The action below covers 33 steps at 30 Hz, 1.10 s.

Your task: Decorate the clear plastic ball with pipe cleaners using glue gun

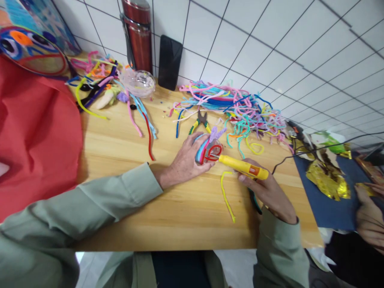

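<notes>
Both of my hands are busy near the middle of the wooden table. My left hand lies low on the wood with its fingers curled over a little fuzzy shape, holding it down. The fuzzy shape is made of soft bendy wires: blue and pink ones lie side by side like stripes, a red one curls round in a swirl, and a pale purple bit sticks up on top. My right hand is wrapped tight round a yellow glue gun. The glue gun is smooth plastic with an orange patch on its side, and its thin tip touches the red swirl. A black cord leads off to the right from near my right hand. Just below the glue gun lies one loose yellow wire, long and wiggly. Behind the fuzzy shape lie small pliers with yellow and green handles. Further back is a big tangled heap of fuzzy wires in pink, blue, green and purple. By the white tiled wall stand a shiny red flask, a flat black phone and a clear round bowl. A crinkly red cloth covers the left end. On the right is dark blue paper with crumpled gold foil, and another person's hand is at its edge.
</notes>
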Available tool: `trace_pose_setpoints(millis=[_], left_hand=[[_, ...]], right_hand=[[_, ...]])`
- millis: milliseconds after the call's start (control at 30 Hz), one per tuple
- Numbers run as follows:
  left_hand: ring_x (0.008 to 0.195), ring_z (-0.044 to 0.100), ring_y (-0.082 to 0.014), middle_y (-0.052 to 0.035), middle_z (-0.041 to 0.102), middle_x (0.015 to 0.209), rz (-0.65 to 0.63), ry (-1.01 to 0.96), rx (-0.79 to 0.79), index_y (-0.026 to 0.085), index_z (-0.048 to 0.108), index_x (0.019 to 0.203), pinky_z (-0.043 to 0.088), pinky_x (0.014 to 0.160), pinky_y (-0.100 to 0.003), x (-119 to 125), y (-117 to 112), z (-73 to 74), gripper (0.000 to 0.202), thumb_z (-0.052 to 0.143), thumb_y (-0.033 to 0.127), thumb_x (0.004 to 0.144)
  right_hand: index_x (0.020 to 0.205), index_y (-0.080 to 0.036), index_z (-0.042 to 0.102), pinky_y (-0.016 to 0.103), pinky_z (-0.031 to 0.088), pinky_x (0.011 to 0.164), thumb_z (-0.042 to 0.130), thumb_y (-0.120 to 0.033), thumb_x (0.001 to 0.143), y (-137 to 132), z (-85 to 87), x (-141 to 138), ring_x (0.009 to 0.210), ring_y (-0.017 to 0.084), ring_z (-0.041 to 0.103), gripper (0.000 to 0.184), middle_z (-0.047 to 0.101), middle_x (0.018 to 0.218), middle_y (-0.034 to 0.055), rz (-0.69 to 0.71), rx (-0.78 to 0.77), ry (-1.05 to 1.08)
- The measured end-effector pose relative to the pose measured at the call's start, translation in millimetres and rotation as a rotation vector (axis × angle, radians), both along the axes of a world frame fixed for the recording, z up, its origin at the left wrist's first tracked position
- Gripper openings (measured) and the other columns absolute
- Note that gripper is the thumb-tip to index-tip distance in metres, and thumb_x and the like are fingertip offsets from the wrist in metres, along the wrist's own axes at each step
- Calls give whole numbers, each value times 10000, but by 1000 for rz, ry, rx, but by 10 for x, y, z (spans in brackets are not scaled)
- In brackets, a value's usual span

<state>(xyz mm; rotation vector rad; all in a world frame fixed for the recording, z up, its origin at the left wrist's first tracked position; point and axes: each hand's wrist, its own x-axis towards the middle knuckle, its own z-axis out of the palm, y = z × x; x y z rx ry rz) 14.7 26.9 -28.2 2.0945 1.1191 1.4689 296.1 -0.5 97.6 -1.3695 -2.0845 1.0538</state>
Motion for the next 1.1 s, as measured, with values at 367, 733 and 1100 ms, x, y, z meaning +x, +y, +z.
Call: trace_pose_setpoints(millis=[367,733,1100], left_hand=[[1612,558,-411,-192,576,1686,-9,-11,9,280,404,1745,517,1351,-664,-1,6,-18,881,855,491,1018],[1620,553,-421,-184,581,1685,-3,-2,-23,301,396,1735,508,1353,-689,8,7,-18,904,876,502,996],[1609,560,-405,-201,576,1679,-4,-17,19,270,410,1741,521,1349,-666,7,7,-34,877,856,490,1018]], right_hand=[[965,-276,685,347,514,808,752,-721,1066,7,-58,29,851,213,594,462,636,948,4,-20,-48,8],[941,-278,682,347,564,802,765,-715,1062,10,-91,53,864,227,634,461,690,950,17,-26,-15,-5],[956,-282,692,357,543,797,774,-732,1050,13,-111,58,826,218,609,467,671,930,8,-23,-22,20]])
